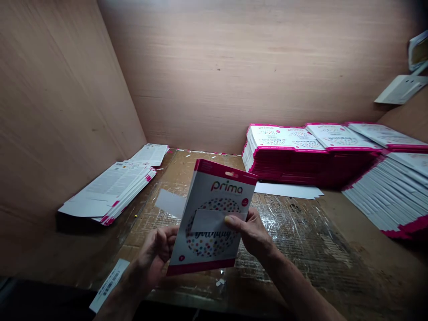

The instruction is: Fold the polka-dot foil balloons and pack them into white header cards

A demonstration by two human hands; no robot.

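Observation:
I hold a white and pink "prima" card package [214, 196] with coloured dots upright over the taped tabletop. My left hand [157, 252] grips its lower left edge, fingers curled behind and in front. My right hand [252, 232] holds its right edge, thumb pressing a small white sticker [209, 220] onto the package's front.
Tall stacks of the same pink-edged packages [287, 154] stand at the back right, and more fan out at the far right [391, 191]. A pile of packages lying face down [110, 189] sits at the left. Plywood walls [234, 67] enclose the bench. A barcode label strip [109, 285] lies near the front edge.

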